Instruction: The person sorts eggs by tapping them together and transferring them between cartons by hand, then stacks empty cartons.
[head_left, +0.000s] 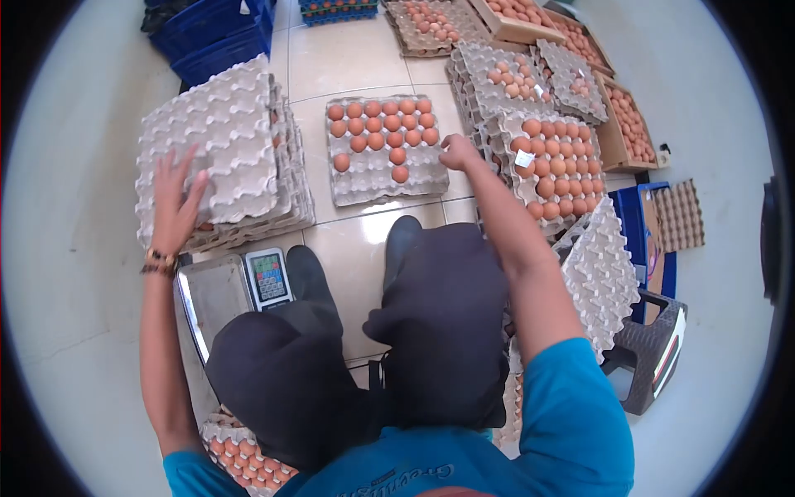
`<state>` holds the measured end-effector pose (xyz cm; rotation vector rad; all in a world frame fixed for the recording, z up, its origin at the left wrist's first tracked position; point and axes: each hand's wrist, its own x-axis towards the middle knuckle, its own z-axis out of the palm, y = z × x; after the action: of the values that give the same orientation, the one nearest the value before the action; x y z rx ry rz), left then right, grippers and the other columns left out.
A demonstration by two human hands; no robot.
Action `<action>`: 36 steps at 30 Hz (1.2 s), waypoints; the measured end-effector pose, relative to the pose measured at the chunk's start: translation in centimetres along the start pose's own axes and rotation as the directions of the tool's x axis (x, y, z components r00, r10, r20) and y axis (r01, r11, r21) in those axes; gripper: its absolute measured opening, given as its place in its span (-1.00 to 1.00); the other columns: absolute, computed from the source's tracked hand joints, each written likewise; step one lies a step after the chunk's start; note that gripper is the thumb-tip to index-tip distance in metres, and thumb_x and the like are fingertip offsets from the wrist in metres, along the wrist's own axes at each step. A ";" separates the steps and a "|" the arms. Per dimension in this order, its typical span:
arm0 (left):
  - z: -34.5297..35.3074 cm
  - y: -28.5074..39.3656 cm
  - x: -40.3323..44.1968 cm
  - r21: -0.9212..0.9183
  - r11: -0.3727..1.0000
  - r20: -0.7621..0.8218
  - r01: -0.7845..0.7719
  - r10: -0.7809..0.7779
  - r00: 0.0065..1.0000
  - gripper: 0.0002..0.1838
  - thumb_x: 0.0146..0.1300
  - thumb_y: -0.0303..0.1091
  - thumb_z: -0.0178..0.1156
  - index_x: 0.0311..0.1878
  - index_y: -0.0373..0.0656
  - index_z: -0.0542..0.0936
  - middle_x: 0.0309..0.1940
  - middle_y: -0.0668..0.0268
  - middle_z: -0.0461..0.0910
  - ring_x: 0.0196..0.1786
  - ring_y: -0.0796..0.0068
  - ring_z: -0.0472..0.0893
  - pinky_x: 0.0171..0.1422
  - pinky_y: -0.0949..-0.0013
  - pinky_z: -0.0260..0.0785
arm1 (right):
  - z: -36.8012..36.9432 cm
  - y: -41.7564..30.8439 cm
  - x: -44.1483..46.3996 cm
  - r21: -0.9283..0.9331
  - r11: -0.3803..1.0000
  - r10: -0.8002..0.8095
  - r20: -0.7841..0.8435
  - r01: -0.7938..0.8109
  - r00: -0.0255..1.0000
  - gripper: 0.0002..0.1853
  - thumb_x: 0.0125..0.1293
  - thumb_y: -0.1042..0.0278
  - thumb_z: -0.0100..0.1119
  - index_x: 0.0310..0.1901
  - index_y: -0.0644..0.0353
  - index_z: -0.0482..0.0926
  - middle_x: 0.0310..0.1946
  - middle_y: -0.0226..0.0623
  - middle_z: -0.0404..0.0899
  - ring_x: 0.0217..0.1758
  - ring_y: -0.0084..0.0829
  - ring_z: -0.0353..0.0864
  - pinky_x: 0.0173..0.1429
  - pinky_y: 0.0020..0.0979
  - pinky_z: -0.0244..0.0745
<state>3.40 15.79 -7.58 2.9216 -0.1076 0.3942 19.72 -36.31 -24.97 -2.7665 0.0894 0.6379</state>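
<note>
My left hand (176, 199) lies with spread fingers on the top grey tray of a tall stack (211, 141) at the left. At the right edge of the middle egg tray (364, 186), my right hand (454, 153) has its fingers curled; what they hold, if anything, is too small to make out. That tray carries several brown eggs (376, 141), mostly in its upper rows, with bare cups lower down. Beside my right forearm stands a stack topped with a fuller tray of brown eggs (559, 167).
A scale (269, 277) with a metal pan is at the lower left. Blue crates (219, 41) stand at the upper left, wooden boxes of eggs (629, 124) at the upper right. A black step stool (650, 352) is at the right, more egg trays (244, 455) below.
</note>
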 end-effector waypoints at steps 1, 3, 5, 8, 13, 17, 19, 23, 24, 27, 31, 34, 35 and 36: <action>-2.1 1.9 -0.3 -0.072 0.997 -0.086 -0.029 0.023 0.996 -0.52 0.42 -0.14 0.14 0.35 -0.02 0.49 0.38 -0.01 0.38 0.50 -0.10 0.22 0.57 0.03 -0.01 | 0.9 -0.1 0.3 0.032 0.999 0.027 -0.052 -0.025 0.998 -0.49 0.08 0.29 0.25 0.14 0.13 0.57 0.18 -0.07 0.58 0.25 -0.13 0.58 0.31 -0.19 0.48; -5.3 4.6 -1.2 -0.206 0.978 -0.172 -0.028 -0.008 0.985 -0.56 0.40 -0.32 0.16 0.32 -0.16 0.49 0.36 0.02 0.41 0.46 0.06 0.31 0.55 0.09 0.07 | 1.6 -0.7 0.3 0.137 0.990 0.063 -0.136 -0.044 0.989 -0.52 0.10 0.30 0.25 0.11 0.14 0.57 0.17 -0.07 0.58 0.24 -0.10 0.58 0.29 -0.17 0.49; -6.3 5.5 -3.1 -0.289 0.957 -0.182 0.020 -0.076 0.980 -0.59 0.37 -0.45 0.15 0.28 -0.25 0.49 0.31 0.05 0.43 0.40 0.16 0.40 0.50 0.14 0.16 | 2.6 -1.2 1.3 0.197 0.980 0.080 -0.246 -0.031 0.966 -0.58 0.13 0.29 0.25 0.06 0.17 0.57 0.07 -0.02 0.63 0.16 -0.04 0.61 0.24 -0.11 0.51; -6.2 5.9 -6.1 -0.305 0.952 -0.215 0.039 -0.109 0.971 -0.62 0.33 -0.53 0.14 0.21 -0.29 0.51 0.21 0.06 0.50 0.29 0.16 0.48 0.42 0.17 0.27 | 3.7 -1.7 3.7 0.348 0.938 0.109 -0.317 0.008 0.942 -0.63 0.13 0.29 0.25 -0.02 0.22 0.62 -0.06 0.01 0.68 0.07 -0.01 0.66 0.18 -0.08 0.55; -4.5 7.2 -9.3 -0.298 0.949 -0.168 0.104 -0.159 0.973 -0.63 0.28 -0.61 0.13 0.17 -0.32 0.51 0.15 0.05 0.51 0.17 0.17 0.55 0.30 0.18 0.39 | 2.3 -3.5 5.2 0.284 0.947 0.237 -0.310 -0.149 0.921 -0.67 0.07 0.23 0.35 -0.17 0.26 0.69 -0.15 0.02 0.71 -0.03 -0.03 0.72 0.05 -0.09 0.61; -2.9 8.1 -10.4 -0.346 0.919 -0.115 0.190 -0.242 0.963 -0.61 0.25 -0.64 0.13 0.18 -0.32 0.51 0.16 0.04 0.49 0.10 0.19 0.57 0.24 0.21 0.43 | 0.1 -2.9 4.8 0.283 0.936 0.266 -0.183 -0.209 0.946 -0.68 -0.01 0.22 0.44 -0.26 0.24 0.69 -0.24 -0.09 0.73 -0.17 -0.15 0.74 -0.11 -0.17 0.65; -2.7 8.2 -10.8 -0.356 0.912 -0.117 0.203 -0.259 0.959 -0.60 0.26 -0.65 0.12 0.18 -0.32 0.51 0.16 0.05 0.48 0.09 0.20 0.57 0.22 0.22 0.44 | 3.0 1.1 8.2 0.750 0.638 0.288 -0.023 -0.174 0.957 -0.71 -0.01 0.21 0.42 -0.30 0.22 0.67 -0.31 -0.18 0.71 -0.25 -0.25 0.71 -0.21 -0.27 0.63; -2.5 7.9 -11.4 -0.423 0.867 -0.112 0.262 -0.337 0.935 -0.61 0.27 -0.66 0.10 0.19 -0.32 0.50 0.17 0.06 0.47 0.06 0.25 0.57 0.19 0.24 0.44 | 1.9 0.8 6.6 0.956 -0.203 0.111 0.239 -0.213 0.965 -0.73 0.06 0.19 0.34 -0.32 0.22 0.61 -0.49 -0.30 0.60 -0.53 -0.47 0.57 -0.49 -0.54 0.49; -2.4 7.9 -11.6 -0.430 0.861 -0.106 0.271 -0.346 0.932 -0.61 0.27 -0.66 0.10 0.19 -0.32 0.51 0.17 0.06 0.47 0.05 0.26 0.58 0.18 0.24 0.45 | 1.8 0.5 6.3 0.901 -0.374 0.042 0.255 -0.221 0.966 -0.73 0.08 0.19 0.32 -0.31 0.23 0.61 -0.51 -0.30 0.59 -0.55 -0.49 0.56 -0.54 -0.56 0.47; -2.0 7.9 -11.7 -0.432 0.857 -0.088 0.280 -0.350 0.933 -0.61 0.27 -0.66 0.10 0.18 -0.31 0.51 0.17 0.07 0.47 0.00 0.28 0.59 0.16 0.26 0.45 | 1.5 -1.3 8.5 0.980 0.148 0.066 0.127 -0.136 0.990 -0.73 0.11 0.37 0.20 -0.15 0.28 0.61 -0.38 -0.22 0.63 -0.38 -0.42 0.63 -0.32 -0.43 0.61; -1.5 8.1 -11.6 -0.399 0.874 -0.066 0.277 -0.328 0.942 -0.61 0.26 -0.68 0.10 0.17 -0.31 0.52 0.15 0.07 0.48 -0.06 0.29 0.61 0.12 0.28 0.46 | 1.1 -4.1 11.8 0.350 0.927 -0.072 -0.185 0.135 0.980 -0.63 0.11 0.38 0.19 -0.01 0.22 0.63 -0.07 -0.14 0.69 -0.02 -0.23 0.70 0.00 -0.20 0.63; -1.4 8.0 -12.2 -0.375 0.874 -0.044 0.309 -0.350 0.936 -0.62 0.26 -0.68 0.11 0.16 -0.32 0.52 0.13 0.07 0.48 -0.07 0.30 0.60 0.10 0.29 0.46 | -0.7 -7.0 12.3 0.003 0.993 -0.120 -0.077 0.121 0.990 -0.55 0.10 0.28 0.23 0.08 0.10 0.64 0.01 -0.17 0.69 0.08 -0.17 0.67 0.12 -0.19 0.57; -1.4 7.8 -12.4 -0.367 0.873 -0.037 0.322 -0.359 0.933 -0.63 0.26 -0.68 0.11 0.15 -0.32 0.52 0.13 0.06 0.49 -0.08 0.31 0.60 0.09 0.29 0.46 | -0.9 -7.5 13.6 -0.044 0.994 -0.105 -0.038 0.103 0.994 -0.50 0.07 0.26 0.27 0.12 0.09 0.62 -0.03 -0.15 0.71 -0.03 -0.19 0.71 0.00 -0.20 0.62; -1.3 7.6 -12.9 -0.361 0.872 -0.040 0.330 -0.368 0.929 -0.63 0.26 -0.69 0.11 0.15 -0.33 0.53 0.13 0.06 0.49 -0.08 0.31 0.60 0.09 0.29 0.46 | -1.1 -7.9 14.7 -0.093 0.992 -0.087 -0.002 0.086 0.996 -0.44 0.04 0.24 0.30 0.16 0.08 0.61 -0.08 -0.13 0.72 -0.13 -0.21 0.75 -0.11 -0.22 0.68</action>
<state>-10.08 9.25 -8.44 2.4902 0.3326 0.4203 34.40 -29.02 -28.24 -2.8432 -0.0598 0.6262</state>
